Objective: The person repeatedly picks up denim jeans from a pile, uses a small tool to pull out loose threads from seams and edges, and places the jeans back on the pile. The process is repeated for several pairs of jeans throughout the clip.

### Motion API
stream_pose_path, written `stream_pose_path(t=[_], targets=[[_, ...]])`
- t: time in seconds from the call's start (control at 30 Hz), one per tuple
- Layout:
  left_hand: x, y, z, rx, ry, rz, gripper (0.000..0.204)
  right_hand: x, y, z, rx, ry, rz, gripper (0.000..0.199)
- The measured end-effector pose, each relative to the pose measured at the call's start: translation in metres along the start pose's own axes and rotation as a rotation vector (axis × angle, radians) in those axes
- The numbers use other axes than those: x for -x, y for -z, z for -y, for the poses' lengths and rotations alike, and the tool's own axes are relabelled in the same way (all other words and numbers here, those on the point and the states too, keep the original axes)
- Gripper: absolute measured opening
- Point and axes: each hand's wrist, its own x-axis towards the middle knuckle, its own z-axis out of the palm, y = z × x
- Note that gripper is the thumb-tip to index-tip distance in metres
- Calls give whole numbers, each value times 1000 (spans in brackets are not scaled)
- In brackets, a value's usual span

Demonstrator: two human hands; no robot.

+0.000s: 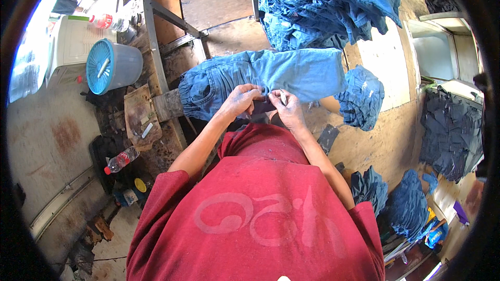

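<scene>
A pair of blue jeans (pixel 291 73) lies spread across the wooden worktable (pixel 385 125) in front of me. My left hand (pixel 240 100) grips the near edge of the jeans by the waistband, fingers curled over the cloth. My right hand (pixel 286 108) pinches the same edge just beside it, holding a small pale piece at the fingertips that I cannot make out. Both hands almost touch. My red shirt fills the lower picture.
A tall stack of folded blue jeans (pixel 323 5) stands beyond. More denim bundles (pixel 362 99) lie right, dark garments (pixel 450 130) far right. A blue-lidded bucket (pixel 112 65), a white tub (pixel 73 41) and plastic bottles (pixel 121 160) sit left.
</scene>
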Motion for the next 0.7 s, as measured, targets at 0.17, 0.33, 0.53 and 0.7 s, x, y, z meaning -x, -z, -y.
stream_pose_path(t=[0.17,0.33,0.53,0.7], targets=[[-5,5,-13,-38,73,130,18,7,4,8,80,-7,-41,22],[-5,1,-18,9,53,138,14,8,6,8,147,-94,-54,21],[2,-16,-13,-159,-8,-13,16,6,5,0,60,-104,-121,14],[-1,-15,-1,-90,-46,-94,18,13,4,1,-96,-165,-160,11]])
